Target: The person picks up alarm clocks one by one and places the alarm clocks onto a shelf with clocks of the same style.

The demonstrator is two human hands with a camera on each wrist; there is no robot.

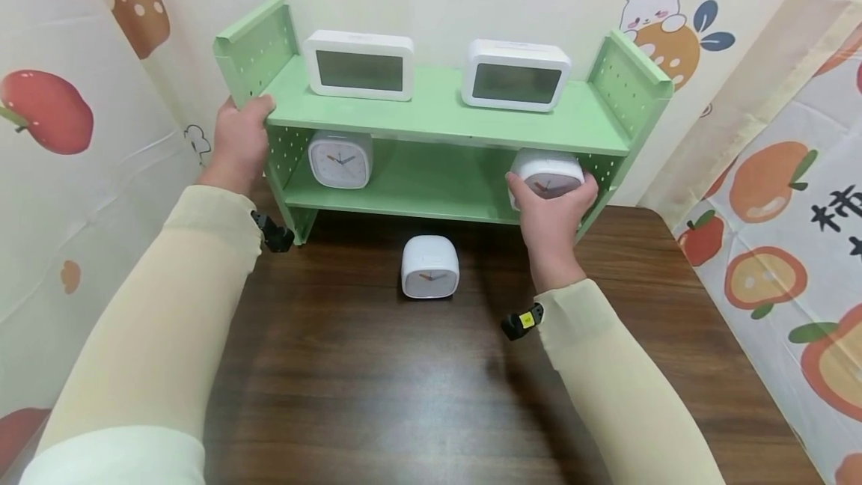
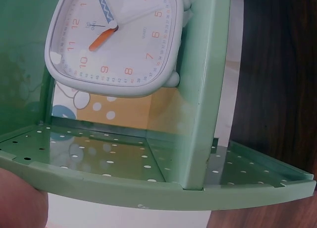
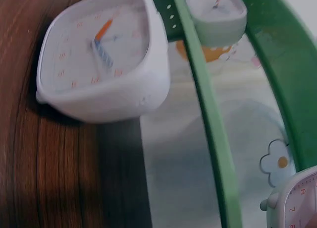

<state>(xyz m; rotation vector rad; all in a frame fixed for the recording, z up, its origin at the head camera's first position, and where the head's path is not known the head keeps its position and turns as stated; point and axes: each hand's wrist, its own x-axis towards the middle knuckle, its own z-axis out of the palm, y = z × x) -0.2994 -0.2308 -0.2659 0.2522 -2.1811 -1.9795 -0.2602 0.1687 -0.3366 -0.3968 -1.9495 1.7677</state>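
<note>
My left hand (image 1: 241,139) grips the left side of a green metal shelf (image 1: 431,122), thumb over the upper board's end. In the left wrist view, part of that hand (image 2: 22,200) shows at the side panel's edge. At the lower board's right end, my right hand (image 1: 557,227) holds a white alarm clock (image 1: 547,161) between thumb and fingers. Its corner (image 3: 292,200) shows low at the right in the right wrist view. A similar clock (image 2: 114,54) stands at the lower board's left end. Another white alarm clock (image 3: 99,59) sits on the table before the shelf.
Two white digital clocks, one at left (image 1: 360,66) and one at right (image 1: 517,75), stand on the upper board. Perforated green end panels (image 1: 633,88) rise at both sides. The brown wooden table (image 1: 377,380) meets fruit-printed cloth (image 1: 761,245) on the right.
</note>
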